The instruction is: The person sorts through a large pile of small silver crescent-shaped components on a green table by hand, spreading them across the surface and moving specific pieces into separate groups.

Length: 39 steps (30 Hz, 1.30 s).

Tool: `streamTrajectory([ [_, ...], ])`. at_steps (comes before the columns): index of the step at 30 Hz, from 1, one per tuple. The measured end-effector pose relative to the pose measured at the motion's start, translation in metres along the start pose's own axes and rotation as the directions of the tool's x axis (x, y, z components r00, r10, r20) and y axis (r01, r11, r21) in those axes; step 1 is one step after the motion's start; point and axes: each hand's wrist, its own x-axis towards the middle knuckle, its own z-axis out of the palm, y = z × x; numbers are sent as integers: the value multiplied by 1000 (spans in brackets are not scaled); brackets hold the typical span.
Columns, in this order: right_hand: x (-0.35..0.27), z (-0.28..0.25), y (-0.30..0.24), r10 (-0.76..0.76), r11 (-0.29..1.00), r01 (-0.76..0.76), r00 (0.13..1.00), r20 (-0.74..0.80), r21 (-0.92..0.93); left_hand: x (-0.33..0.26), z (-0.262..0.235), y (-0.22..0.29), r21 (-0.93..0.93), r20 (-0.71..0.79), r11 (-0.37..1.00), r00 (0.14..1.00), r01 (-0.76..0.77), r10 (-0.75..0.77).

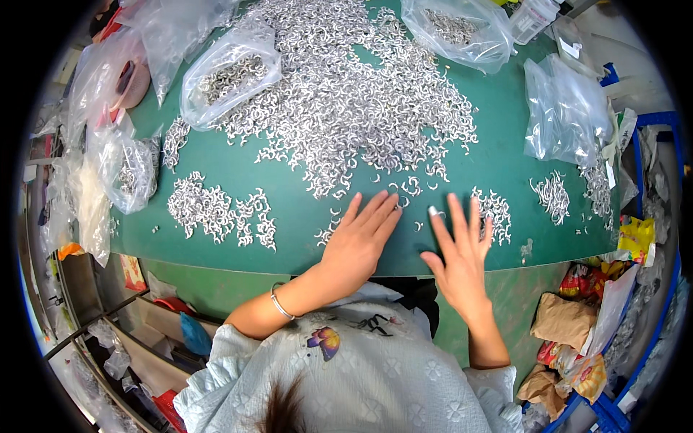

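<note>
A large heap of small silver crescent-shaped metal pieces [346,94] spreads over the green tabletop [310,252]. My left hand [359,242] lies flat near the front edge, fingers stretched toward the heap, with a few loose pieces [328,228] at its side. My right hand [460,249] is spread beside it, its fingers apart and close to a small pile of pieces [495,215]. Between the two hands, a few single pieces [411,187] lie scattered. Whether anything sits under either palm is hidden. Another pile of pieces [216,209] lies to the left.
Clear plastic bags with pieces stand at the upper left [231,76], far left [133,169] and upper right [458,32]. Flat plastic bags [567,108] lie at the right. A small pile [552,197] sits near the right edge. Packages and a paper bag [564,321] stand below.
</note>
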Motion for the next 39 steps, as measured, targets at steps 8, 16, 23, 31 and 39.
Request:
streamTrajectory([
  [8, -3, 1, 0, -42, 997, 44, 999, -26, 62, 1, 1, 0, -53, -114, 999, 993, 4, -10],
  [16, -10, 10, -8, -17, 1000, 16, 998, 62, 24, 1, 4, 4, -98, -55, 994, 997, -53, 48],
  [23, -4, 18, -15, -80, 996, 76, 991, 104, 36, -2, 1, 1, -142, -101, 990, 995, -16, 1],
  [31, 34, 17, -4, -139, 990, 139, 990, -32, -13, -5, 0, 0, -132, -127, 990, 990, 47, -64],
  [39, 11, 6, -12, -132, 991, 130, 989, 63, 33, -6, -1, -3, -113, -110, 993, 992, 44, -56],
])
